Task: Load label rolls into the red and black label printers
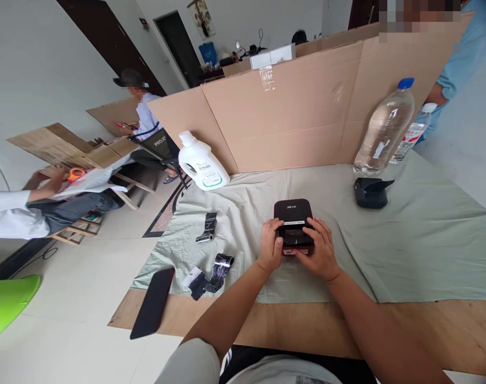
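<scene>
Printer (pixel 293 210) at centre of the cloth (pixel 406 240), left hand (pixel 270 247) clasping its left side, right hand (pixel 321 249) clasping its right, fingers of both over the front slot. Left of printer: two ribbon rolls (pixel 208 228) (pixel 221 269) and phone (pixel 154 301). Behind printer: jug (pixel 202 162) to left, bottle (pixel 382 130) and black holder (pixel 371 192) to right, cardboard wall (pixel 299 112) beyond.
</scene>
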### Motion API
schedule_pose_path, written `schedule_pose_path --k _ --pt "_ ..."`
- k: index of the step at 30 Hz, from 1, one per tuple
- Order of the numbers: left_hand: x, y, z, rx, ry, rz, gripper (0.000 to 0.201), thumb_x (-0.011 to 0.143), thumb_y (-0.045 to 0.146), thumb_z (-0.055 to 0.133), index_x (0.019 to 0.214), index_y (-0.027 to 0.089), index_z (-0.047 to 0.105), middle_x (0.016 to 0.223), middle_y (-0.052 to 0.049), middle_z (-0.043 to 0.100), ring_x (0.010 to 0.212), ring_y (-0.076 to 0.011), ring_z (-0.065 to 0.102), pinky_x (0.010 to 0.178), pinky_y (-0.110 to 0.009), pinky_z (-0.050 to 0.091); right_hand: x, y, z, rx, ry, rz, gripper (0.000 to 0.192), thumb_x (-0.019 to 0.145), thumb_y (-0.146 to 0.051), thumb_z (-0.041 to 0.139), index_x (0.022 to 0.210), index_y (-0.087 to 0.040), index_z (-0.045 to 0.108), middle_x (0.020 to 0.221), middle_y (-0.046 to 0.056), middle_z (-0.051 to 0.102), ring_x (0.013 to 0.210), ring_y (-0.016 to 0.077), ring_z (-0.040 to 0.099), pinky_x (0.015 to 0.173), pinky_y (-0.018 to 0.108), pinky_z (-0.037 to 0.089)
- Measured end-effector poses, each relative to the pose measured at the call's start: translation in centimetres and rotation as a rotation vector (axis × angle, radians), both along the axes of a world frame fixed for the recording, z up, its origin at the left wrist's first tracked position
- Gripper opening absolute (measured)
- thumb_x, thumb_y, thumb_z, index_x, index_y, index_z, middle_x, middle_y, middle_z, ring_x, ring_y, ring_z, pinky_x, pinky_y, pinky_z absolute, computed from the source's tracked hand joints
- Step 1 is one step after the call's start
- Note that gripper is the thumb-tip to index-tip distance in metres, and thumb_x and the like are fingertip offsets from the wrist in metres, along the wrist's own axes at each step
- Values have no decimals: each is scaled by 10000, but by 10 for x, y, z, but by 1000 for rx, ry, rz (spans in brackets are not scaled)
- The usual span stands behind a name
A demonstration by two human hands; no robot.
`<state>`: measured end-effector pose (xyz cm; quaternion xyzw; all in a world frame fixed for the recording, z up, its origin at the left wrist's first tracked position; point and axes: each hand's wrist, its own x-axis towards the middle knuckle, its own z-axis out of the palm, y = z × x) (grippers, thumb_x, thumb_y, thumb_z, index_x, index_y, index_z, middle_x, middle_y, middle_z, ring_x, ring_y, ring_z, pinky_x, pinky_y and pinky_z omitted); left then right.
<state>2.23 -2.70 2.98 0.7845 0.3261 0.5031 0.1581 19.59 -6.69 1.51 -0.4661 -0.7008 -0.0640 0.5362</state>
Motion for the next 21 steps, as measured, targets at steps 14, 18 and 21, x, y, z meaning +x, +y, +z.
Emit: schedule_pose_path --k 14,18,21 --pt "11 1 -31 91 -17 213 417 974 453 292 1199 181 513 1108 -145 631 1143 -287 569 985 -482 365 7 6 -4 -128 -43 -66 740 708 -584 755 1310 -239 497 1143 119 668 1135 338 610 967 536 468" --pt "11 1 -31 113 -28 207 361 977 405 319 1199 189 504 1083 -131 629 1136 -277 570 966 -479 383 8 6 -3 -131 -44 -53 748 695 -600 761 1293 -232 504 1121 120 671 1113 333 617 947 527 490" --pt "12 0 -30 102 -63 184 331 978 365 333 1207 187 494 1096 -132 618 1155 -276 553 977 -490 389 7 6 -3 -130 -20 -26 734 717 -558 762 1310 -227 484 1129 121 663 1142 334 596 949 533 495"
